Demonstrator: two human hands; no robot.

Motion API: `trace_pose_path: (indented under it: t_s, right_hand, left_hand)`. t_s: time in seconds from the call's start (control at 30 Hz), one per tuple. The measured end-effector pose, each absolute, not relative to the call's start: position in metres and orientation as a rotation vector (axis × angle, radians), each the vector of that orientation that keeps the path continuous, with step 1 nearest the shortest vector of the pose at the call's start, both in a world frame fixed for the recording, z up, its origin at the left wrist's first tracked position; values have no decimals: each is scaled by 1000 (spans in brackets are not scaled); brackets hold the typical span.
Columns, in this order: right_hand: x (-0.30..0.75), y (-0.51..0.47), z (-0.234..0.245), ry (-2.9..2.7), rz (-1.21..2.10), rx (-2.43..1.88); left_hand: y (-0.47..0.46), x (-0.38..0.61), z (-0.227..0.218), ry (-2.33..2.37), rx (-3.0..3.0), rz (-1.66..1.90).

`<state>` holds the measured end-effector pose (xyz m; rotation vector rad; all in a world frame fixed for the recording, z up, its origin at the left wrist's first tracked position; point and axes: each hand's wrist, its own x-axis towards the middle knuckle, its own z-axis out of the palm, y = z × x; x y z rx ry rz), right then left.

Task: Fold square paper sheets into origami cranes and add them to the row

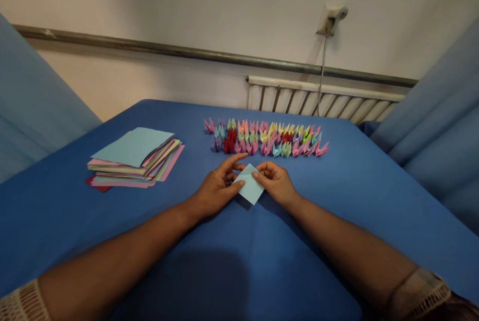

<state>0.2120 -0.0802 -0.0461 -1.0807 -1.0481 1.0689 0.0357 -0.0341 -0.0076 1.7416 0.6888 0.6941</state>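
A small pale blue folded paper [249,188] lies on the blue table [337,196] in front of me. My left hand [217,189] pinches its left edge between thumb and fingers, with the index finger stretched over its top. My right hand [275,181] grips its right edge with curled fingers. Both hands rest on the table top.
A stack of coloured paper sheets [136,159], pale blue on top, sits at the left. Rows of several small folded coloured paper pieces [265,139] stand just beyond my hands. Blue curtains [430,126] hang at both sides; a radiator [322,99] is at the wall.
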Motion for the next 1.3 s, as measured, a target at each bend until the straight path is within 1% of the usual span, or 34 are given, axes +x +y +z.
trace_pose_path:
  t_s: [0.2,0.3,0.5,0.67,1.03,1.3]
  right_hand:
    - [218,-77,-46,-1105,1071,-1129]
    - [220,-78,-48,-1056,1125,-1087]
    - [223,-78,-47,-955,1278,-915]
    - [223,-79,-45,-988,1294,-934]
    - [223,-78,-48,-993,1264,-958]
    - [217,-76,-47,-1000,1178,-985]
  left_hand:
    - [-31,35,-16,690,1814,475]
    - [-30,38,-16,737,1621,541]
    - [-24,40,-11,805,1248,793]
    - [-19,39,-14,801,1140,795]
    - [-20,41,-16,810,1280,817]
    - [-32,40,-12,803,1655,694]
